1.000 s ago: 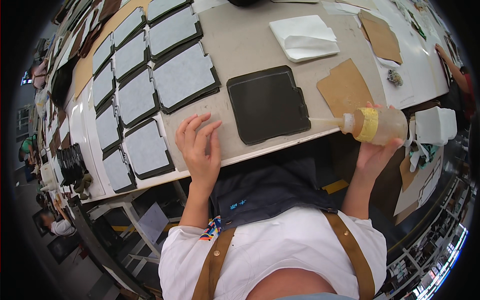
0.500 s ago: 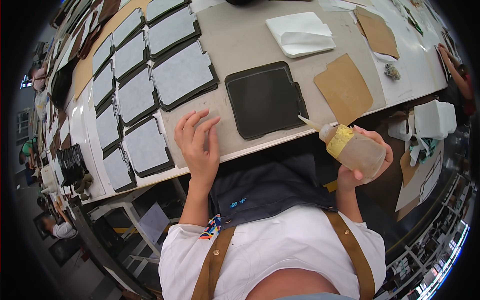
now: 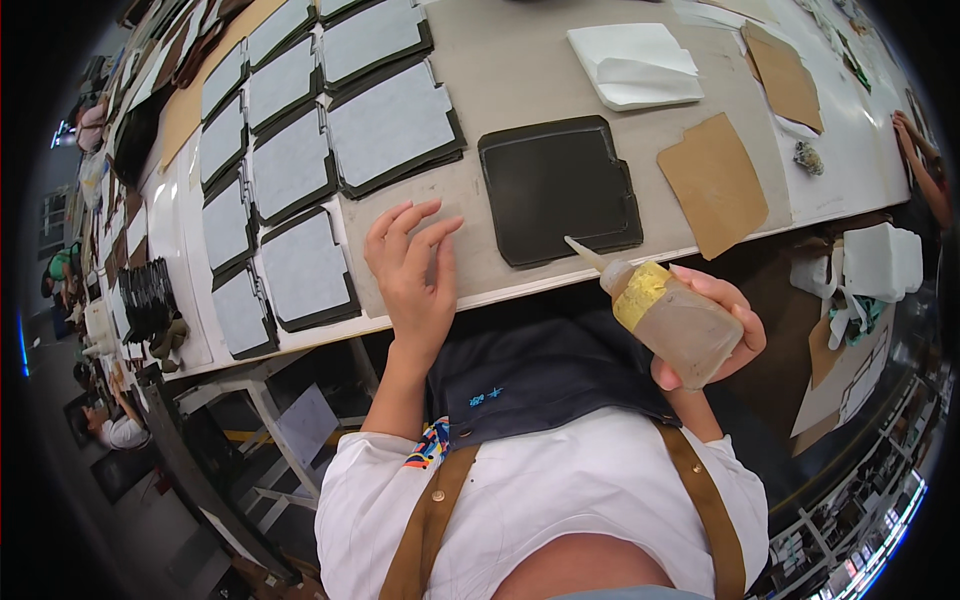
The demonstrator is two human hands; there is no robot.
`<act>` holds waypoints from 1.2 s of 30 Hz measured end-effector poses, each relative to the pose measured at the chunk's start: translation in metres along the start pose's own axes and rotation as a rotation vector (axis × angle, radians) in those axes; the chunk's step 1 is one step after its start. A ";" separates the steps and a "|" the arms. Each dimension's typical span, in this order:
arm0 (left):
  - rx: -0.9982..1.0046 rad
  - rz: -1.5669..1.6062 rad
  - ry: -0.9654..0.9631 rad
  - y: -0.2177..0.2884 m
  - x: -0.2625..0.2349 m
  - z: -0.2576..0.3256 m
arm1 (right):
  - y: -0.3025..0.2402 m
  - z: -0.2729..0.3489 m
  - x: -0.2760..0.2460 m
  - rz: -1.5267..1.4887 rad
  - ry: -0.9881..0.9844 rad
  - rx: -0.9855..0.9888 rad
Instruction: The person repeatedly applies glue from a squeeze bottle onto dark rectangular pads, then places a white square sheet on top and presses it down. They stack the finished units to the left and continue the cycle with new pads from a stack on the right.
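Note:
In my right hand point(image 3: 725, 325) is a translucent squeeze bottle point(image 3: 685, 340) wrapped with yellow tape. It tilts so that its long pale nozzle point(image 3: 583, 252) points at the near edge of a black notched panel point(image 3: 560, 190). Whether the tip touches the panel I cannot tell. A thin shiny line runs along parts of the panel's border. My left hand point(image 3: 412, 265) hovers left of the panel, holding nothing, fingers loosely curled and apart. Beyond that hand lie rows of stacked black panels with pale grey faces point(image 3: 390, 120).
Right of the panel lies a brown card piece point(image 3: 712, 185), with a folded white cloth or paper point(image 3: 635, 65) behind it. Another brown sheet point(image 3: 783, 75) sits farther right. Black strips point(image 3: 155, 305) hang at the table's left end. Other people are at work on both sides.
The bottle's nozzle has moved left, from the panel's right corner to along its near edge. The view has shifted slightly; my left hand remains open beside the panel.

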State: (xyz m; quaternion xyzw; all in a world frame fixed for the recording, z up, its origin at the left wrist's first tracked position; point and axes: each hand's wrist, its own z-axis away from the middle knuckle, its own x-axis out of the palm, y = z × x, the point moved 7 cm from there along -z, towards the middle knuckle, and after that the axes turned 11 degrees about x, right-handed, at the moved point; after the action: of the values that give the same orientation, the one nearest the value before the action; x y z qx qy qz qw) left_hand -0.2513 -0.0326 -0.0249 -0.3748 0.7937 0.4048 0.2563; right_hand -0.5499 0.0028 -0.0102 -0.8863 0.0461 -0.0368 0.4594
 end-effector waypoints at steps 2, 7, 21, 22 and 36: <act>-0.007 -0.001 -0.002 0.000 -0.001 0.000 | 0.000 -0.002 0.012 -0.065 -0.071 0.000; -0.009 0.000 -0.001 0.000 -0.001 0.000 | 0.000 -0.005 0.041 -0.125 -0.199 0.001; -0.007 0.011 -0.004 0.000 -0.001 -0.001 | 0.057 -0.041 -0.108 0.129 0.728 0.364; -0.014 0.035 -0.004 0.000 -0.001 -0.003 | 0.068 -0.036 -0.130 0.174 0.744 0.384; 0.483 0.121 -0.290 0.068 0.072 -0.138 | 0.006 -0.101 -0.075 0.666 0.387 -0.016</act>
State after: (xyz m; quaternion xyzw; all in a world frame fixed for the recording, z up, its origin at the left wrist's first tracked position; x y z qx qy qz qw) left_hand -0.3630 -0.1487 0.0290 -0.1932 0.8430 0.2680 0.4245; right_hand -0.6352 -0.0736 0.0411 -0.8029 0.4177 -0.0520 0.4221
